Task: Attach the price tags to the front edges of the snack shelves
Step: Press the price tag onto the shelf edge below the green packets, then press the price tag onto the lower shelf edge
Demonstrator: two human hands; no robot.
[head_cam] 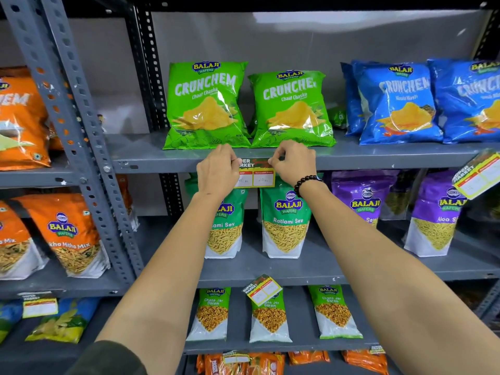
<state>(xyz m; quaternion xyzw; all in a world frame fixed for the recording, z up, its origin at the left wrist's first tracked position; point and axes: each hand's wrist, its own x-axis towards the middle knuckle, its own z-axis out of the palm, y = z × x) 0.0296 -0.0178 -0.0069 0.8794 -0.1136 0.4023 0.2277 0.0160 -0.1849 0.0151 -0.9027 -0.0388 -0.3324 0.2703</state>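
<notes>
The grey metal shelf rack (89, 147) carries snack packets on several levels. The work is at the front edge of the upper shelf (378, 162), directly below two green crisp packets (205, 104) standing side by side.

Both arms reach forward to that edge. The left hand (216, 171) pinches the left top corner of a price tag (255, 174); the right hand (295, 162), with a dark bead bracelet (307, 182) at the wrist, pinches the right top corner. Both hands are closed narrow on the tag, fingers curled.

The tag lies flat against the shelf edge, its top along the edge and its lower half hanging below, in front of the green sev packets (285, 220). How it fastens cannot be told.

Judged from its look, the tag is a thin printed card: very light, somewhat flexible, liable to crease or tilt if pressed unevenly. Holding it at the two top corners, as now, keeps it level. Other tags (262, 289) lower down and at the right hang crooked, which suggests the fixing is weak.
</notes>
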